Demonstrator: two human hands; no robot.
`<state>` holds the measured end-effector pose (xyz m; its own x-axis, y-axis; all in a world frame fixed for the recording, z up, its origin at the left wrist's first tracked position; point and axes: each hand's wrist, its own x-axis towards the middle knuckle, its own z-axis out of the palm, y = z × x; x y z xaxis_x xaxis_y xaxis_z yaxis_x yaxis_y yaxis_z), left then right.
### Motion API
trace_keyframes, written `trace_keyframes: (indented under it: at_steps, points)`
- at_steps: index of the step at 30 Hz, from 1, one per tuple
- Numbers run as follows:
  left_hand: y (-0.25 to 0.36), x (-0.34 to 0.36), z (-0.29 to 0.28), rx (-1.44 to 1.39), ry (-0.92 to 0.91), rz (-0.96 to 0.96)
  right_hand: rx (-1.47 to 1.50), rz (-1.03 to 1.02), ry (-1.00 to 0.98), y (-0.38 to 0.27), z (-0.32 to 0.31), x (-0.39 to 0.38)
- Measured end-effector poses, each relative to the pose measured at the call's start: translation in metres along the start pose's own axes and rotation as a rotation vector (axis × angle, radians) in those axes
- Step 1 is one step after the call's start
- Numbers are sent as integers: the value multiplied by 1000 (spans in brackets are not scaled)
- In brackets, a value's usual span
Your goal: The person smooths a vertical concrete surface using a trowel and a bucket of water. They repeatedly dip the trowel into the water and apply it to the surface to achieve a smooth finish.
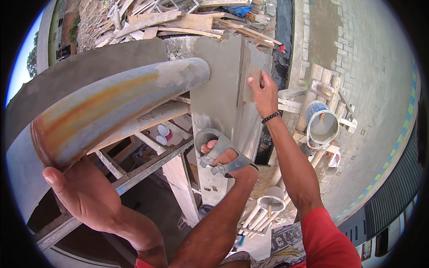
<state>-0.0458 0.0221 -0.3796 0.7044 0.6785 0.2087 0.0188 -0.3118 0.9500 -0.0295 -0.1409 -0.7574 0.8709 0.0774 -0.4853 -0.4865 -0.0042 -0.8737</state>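
Head view: the right hand (pixel 265 96), at 2 o'clock, is closed on a flat brown board (pixel 253 70) set against the edge of the grey plastered column (pixel 217 80). Its thumb shows; the fingers are partly hidden behind the board. The left hand (pixel 91 194), well apart at 8 o'clock, rests against the underside of the rust-streaked pipe (pixel 120 98). Its fingers are largely hidden there; whether they grip cannot be told. A foot in a grey sandal (pixel 239 164) stands against the column, just below centre.

The pipe's far left end and the red sleeve (pixel 330 239) at 5 o'clock run into the dark fisheye rim. The space below the ladder-like frame (pixel 154 163) is too dark to make out.

Containers: at 3 o'clock, a blue-and-white bucket (pixel 314 110) contains grey matter and an orange-marked tool, kind unclear. Between 4 and 5 o'clock, a smaller grey bucket (pixel 275 192) holds an upright handle; its contents are indistinct.
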Motion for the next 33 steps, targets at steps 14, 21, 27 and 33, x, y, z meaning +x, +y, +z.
trace_keyframes:
  at_steps: [14, 21, 27, 33]
  points:
    - [2, -1, 8, 67, 9, 47, 126, 209, 33, 44, -8, -28]
    - [1, -2, 4, 134, 20, 68, 174, -61, 50, -55, 12, -22]
    - [1, 2, 0, 130, -31, 73, 153, 232, 75, 34, -5, -24]
    - [0, -1, -1, 118, 2, 55, 243, 53, 59, -58, 9, -32]
